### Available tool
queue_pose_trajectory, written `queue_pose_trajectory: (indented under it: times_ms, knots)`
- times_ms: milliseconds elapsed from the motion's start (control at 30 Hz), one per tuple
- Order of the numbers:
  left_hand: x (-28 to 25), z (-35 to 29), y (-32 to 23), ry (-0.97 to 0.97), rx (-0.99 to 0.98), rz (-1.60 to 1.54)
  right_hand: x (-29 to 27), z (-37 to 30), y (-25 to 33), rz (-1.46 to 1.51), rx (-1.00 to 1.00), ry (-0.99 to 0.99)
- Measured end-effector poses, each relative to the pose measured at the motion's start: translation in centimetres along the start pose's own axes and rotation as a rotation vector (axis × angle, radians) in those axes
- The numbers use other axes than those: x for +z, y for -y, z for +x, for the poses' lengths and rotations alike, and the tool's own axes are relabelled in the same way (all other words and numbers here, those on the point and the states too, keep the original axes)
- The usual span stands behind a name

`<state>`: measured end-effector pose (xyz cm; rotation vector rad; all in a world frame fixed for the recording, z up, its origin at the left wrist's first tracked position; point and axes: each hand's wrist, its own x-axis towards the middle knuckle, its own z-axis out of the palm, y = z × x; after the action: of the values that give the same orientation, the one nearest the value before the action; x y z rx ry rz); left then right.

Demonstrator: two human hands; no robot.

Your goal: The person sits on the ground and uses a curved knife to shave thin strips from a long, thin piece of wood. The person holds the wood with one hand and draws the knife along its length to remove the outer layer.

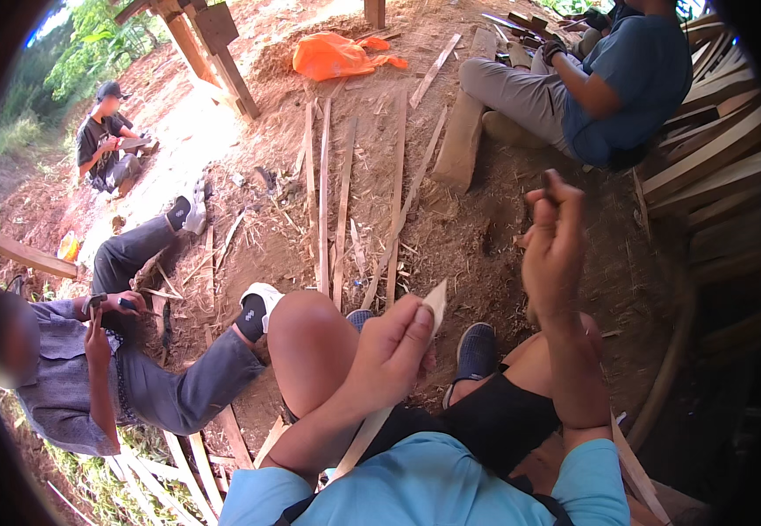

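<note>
My left hand (395, 344) is closed around a pale, flat wooden strip (436, 304). The strip's pointed end sticks out past the thumb, and its other end runs back under my left forearm toward my lap. My right hand (557, 250) is raised to the right, apart from the strip, over the dirt beyond my right knee. Its fingers are curled together, with a small dark object (549, 181) at the fingertips; it is blurred and I cannot make out its kind.
Several long wooden strips (323, 197) lie on the dirt ahead, with shavings around them. Beyond are an orange plastic bag (336, 58) and a wooden post (214, 53). People sit at left (64, 351), far left (115, 140) and upper right (608, 88). Stacked wood (718, 167) stands at right.
</note>
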<state>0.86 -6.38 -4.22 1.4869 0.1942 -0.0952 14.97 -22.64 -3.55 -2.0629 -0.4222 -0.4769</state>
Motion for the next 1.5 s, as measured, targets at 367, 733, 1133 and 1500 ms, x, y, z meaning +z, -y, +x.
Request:
queue_pose_trajectory:
  times_ms: [367, 733, 1133, 1500]
  knots:
    - [-2.2, -1.0, -0.6, -0.097, -0.079, -0.273, -0.1, -4.7, 3.9, 0.245, -0.326, 0.489]
    - [-1.1, -0.2, -0.1, -0.189, -0.040, -0.249, 0.6, -5.3, 3.6, 0.209, -0.299, 0.577]
    - [0.5, -0.8, 0.3, -0.083, 0.103, -0.131, 1.2, -4.4, 1.8, -0.016, -0.439, 0.266]
    - [-0.9, -0.6, 0.7, -0.136, 0.165, -0.176, 0.2, -3.2, 2.0, 0.164, -0.261, 0.397]
